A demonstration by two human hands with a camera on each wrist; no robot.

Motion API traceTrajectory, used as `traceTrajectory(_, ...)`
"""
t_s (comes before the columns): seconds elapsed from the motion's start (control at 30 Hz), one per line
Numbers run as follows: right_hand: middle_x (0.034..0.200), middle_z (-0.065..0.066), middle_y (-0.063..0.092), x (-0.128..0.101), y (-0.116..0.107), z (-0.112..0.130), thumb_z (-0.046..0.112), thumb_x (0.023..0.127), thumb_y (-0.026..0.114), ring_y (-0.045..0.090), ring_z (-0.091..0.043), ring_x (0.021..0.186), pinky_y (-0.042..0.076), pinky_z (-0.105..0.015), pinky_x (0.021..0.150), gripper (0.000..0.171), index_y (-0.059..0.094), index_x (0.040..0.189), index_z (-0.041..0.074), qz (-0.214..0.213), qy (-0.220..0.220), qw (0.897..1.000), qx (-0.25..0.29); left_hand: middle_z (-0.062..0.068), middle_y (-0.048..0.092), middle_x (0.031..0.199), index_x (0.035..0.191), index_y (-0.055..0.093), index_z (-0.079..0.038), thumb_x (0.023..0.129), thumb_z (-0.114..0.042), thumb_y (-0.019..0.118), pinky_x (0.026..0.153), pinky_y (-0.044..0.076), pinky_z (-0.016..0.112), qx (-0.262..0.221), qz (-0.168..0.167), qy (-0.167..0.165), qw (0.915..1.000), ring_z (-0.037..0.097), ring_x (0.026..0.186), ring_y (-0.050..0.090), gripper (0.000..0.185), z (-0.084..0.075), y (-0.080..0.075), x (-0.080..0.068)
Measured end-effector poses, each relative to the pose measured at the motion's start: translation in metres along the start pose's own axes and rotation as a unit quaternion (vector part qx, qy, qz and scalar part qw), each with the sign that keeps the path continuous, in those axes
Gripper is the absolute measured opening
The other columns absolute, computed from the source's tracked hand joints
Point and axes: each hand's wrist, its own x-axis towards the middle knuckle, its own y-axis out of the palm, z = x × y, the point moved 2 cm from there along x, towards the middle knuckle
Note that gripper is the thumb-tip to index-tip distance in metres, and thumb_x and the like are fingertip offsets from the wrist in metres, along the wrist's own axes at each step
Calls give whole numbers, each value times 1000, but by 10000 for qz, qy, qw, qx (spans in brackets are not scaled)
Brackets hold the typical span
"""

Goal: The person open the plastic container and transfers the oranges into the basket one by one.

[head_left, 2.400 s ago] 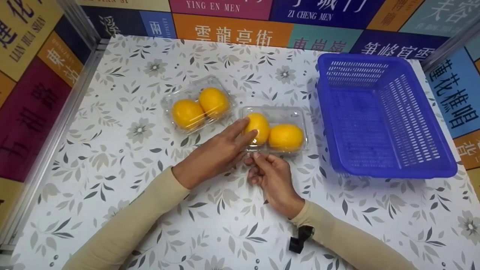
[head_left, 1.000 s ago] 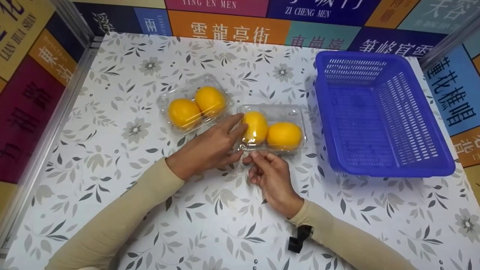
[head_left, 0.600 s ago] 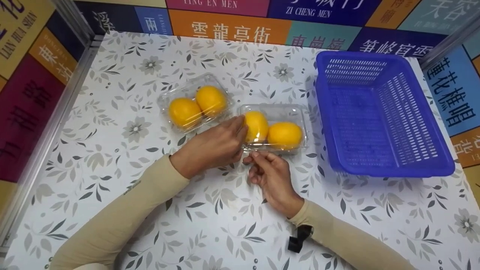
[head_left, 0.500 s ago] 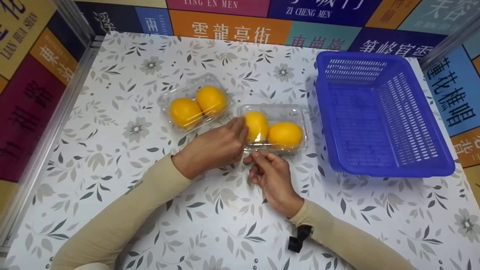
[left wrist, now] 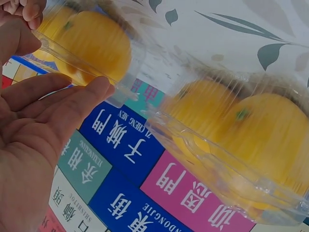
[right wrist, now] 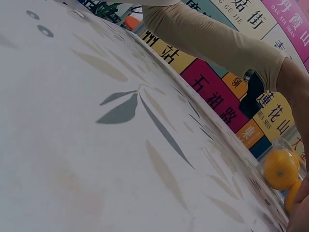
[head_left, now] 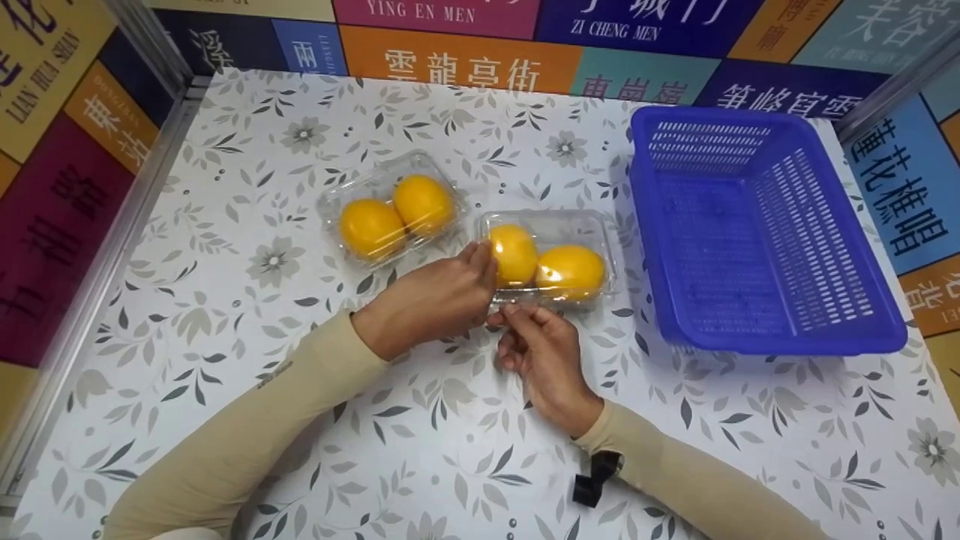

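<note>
- Your left hand (head_left: pixel 435 300) has drawn its fingers back since the earlier frames: they lay stretched over the top of the nearer clear plastic clamshell box holding two yellow-orange round fruits (head_left: pixel 551 259), and now they are curled against the box's left end.
- You are grasping that box with the left hand, thumb low at the front left corner and fingertips on the left wall beside the left fruit; the left wrist view shows the fingers (left wrist: pixel 72 104) lying along the box's clear rim (left wrist: pixel 82 60).
- Your right hand (head_left: pixel 544 356) is pinching the front edge of the same box between thumb and forefinger, with the other fingers curled beneath; it has hardly shifted.
- That box sits on the white surface with a grey leaf-and-flower print (head_left: pixel 247 195), near its middle, just left of the blue perforated plastic basket (head_left: pixel 757 225) and not touching it.
- A second clear plastic clamshell box with two yellow-orange fruits (head_left: pixel 390 210) lies to the left and further back, set at an angle and just beside the first; it has not moved.
- In the right wrist view you see mostly the printed surface (right wrist: pixel 96 145), with one boxed fruit (right wrist: pixel 280 168) at the far right edge.
- Coloured panels with Chinese characters (head_left: pixel 465 67) stand round the surface.
</note>
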Motion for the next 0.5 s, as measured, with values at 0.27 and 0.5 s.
traceTrajectory(0.27, 95, -13, 80, 0, 3, 1, 5, 112, 61, 57, -14, 56, 44, -22, 45, 16, 71, 100, -1, -205, -59, 9998, 12, 34, 70, 119, 124, 69, 19, 93, 0, 69, 74, 68, 37, -161, -39, -47, 9999, 42, 107, 76, 36, 0, 1, 0)
traceTrajectory(0.5, 89, -12, 79, 1, 2, 2, 2, 110, 61, 56, -11, 50, 42, -20, 41, 19, 73, 95, -1, -350, -165, 9989, 265, 27, 71, 102, 113, 73, 15, 97, -1, 65, 67, 65, 33, 405, -184, 8, 9990, 33, 89, 75, 24, -6, 1, 6)
